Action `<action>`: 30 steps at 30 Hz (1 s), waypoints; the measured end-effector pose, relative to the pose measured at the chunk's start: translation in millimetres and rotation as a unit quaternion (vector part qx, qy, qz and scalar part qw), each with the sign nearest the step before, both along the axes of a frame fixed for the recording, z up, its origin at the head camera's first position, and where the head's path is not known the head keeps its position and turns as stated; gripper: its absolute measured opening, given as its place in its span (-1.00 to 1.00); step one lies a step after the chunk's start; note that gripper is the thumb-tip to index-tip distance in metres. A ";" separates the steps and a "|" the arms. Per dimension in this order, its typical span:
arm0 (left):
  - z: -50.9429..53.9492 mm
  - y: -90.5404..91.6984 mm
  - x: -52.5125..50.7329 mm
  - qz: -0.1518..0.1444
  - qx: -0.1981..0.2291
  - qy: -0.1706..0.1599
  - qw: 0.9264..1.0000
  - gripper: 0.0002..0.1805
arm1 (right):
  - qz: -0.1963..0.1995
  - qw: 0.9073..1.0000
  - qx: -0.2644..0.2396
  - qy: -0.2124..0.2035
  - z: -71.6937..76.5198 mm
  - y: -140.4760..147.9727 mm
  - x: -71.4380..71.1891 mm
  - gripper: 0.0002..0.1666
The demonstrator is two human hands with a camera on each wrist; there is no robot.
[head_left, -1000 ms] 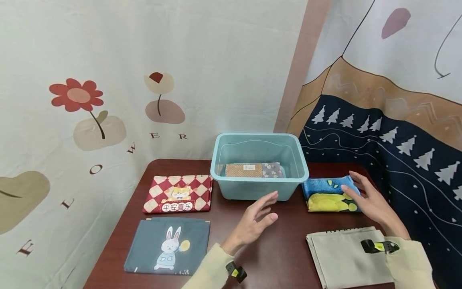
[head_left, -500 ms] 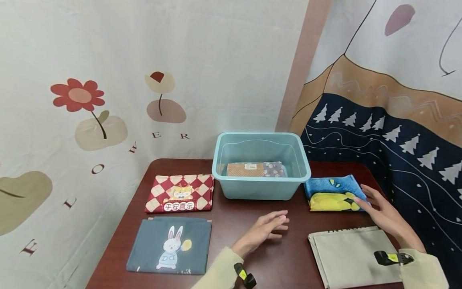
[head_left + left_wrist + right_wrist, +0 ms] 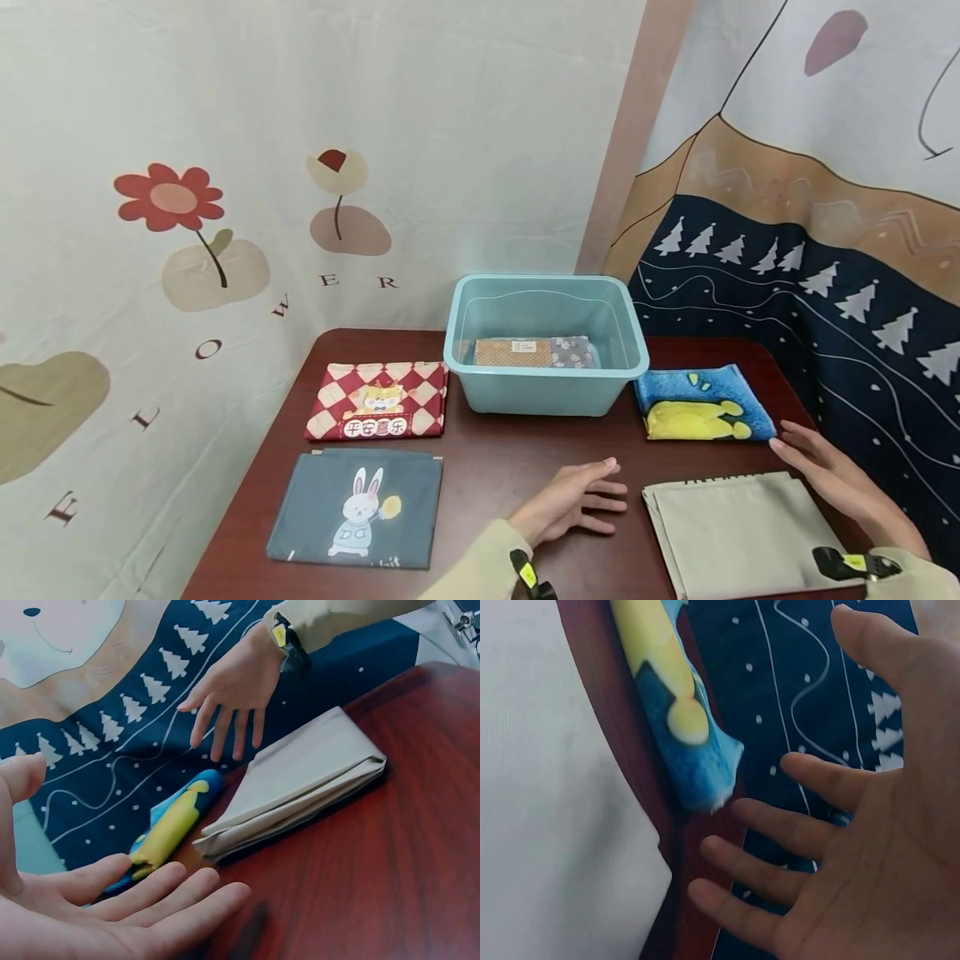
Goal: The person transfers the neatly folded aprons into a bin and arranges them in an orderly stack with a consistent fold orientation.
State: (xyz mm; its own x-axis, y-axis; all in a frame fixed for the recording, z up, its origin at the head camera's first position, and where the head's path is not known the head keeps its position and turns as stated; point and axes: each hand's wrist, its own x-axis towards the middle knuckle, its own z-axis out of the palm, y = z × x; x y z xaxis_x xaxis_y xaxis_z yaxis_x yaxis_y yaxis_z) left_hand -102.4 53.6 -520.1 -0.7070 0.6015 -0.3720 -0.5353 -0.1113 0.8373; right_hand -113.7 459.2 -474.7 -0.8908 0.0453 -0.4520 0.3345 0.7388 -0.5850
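Observation:
My left hand (image 3: 577, 503) hovers over the middle of the table, fingers spread and holding nothing. It is just left of a folded beige cloth (image 3: 738, 533). Above the far right corner of that cloth is my right hand (image 3: 851, 483), its fingers spread with nothing in them. Close to its fingertips lies a folded blue and yellow cloth (image 3: 705, 408); in the right wrist view a small gap separates the fingers from this blue cloth (image 3: 705, 769). In the left wrist view the beige cloth (image 3: 300, 772) shows several stacked layers.
A light blue plastic tub (image 3: 547, 393) stands at the back, with a brown and grey patterned folded piece (image 3: 517, 352) inside. At left lie a red checked folded cloth (image 3: 378, 400) and a grey-blue rabbit-print one (image 3: 356, 508). Printed curtains (image 3: 450, 125) hang behind the table.
My left hand has moved right and toward the front edge. My right hand has drawn back from the blue and yellow cloth, rightward and nearer. The cloths stay where they were.

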 end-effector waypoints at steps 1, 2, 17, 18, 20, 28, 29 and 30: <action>-1.4 2.7 1.0 0.001 0.001 -0.005 1.000 -0.21 | -0.003 1.000 -0.009 -0.015 -0.5 3.5 0.6 0.22; -2.8 5.3 2.0 0.003 0.002 -0.010 1.000 -0.21 | -0.005 0.999 -0.016 -0.033 -0.8 6.5 0.9 0.23; -8.5 30.8 16.4 0.019 -0.002 -0.082 0.996 -0.33 | -0.031 0.982 -0.096 -0.159 -13.0 33.3 10.7 0.36; -8.0 31.5 16.9 0.018 -0.005 -0.084 0.996 -0.33 | -0.033 0.982 -0.099 -0.159 -13.7 34.4 10.7 0.36; -7.2 32.5 17.6 0.014 -0.011 -0.090 0.996 -0.32 | -0.039 0.981 -0.102 -0.163 -16.0 37.3 11.5 0.38; -4.8 36.9 19.6 -0.009 -0.032 -0.115 0.993 -0.30 | -0.104 0.974 -0.088 -0.180 -28.3 46.6 15.1 0.46; -5.0 37.9 20.1 -0.008 -0.033 -0.113 0.993 -0.32 | -0.107 0.974 -0.089 -0.180 -29.9 47.6 15.5 0.46; -5.4 38.9 20.7 -0.005 -0.034 -0.111 0.993 -0.33 | -0.109 0.974 -0.090 -0.179 -31.2 48.4 15.8 0.46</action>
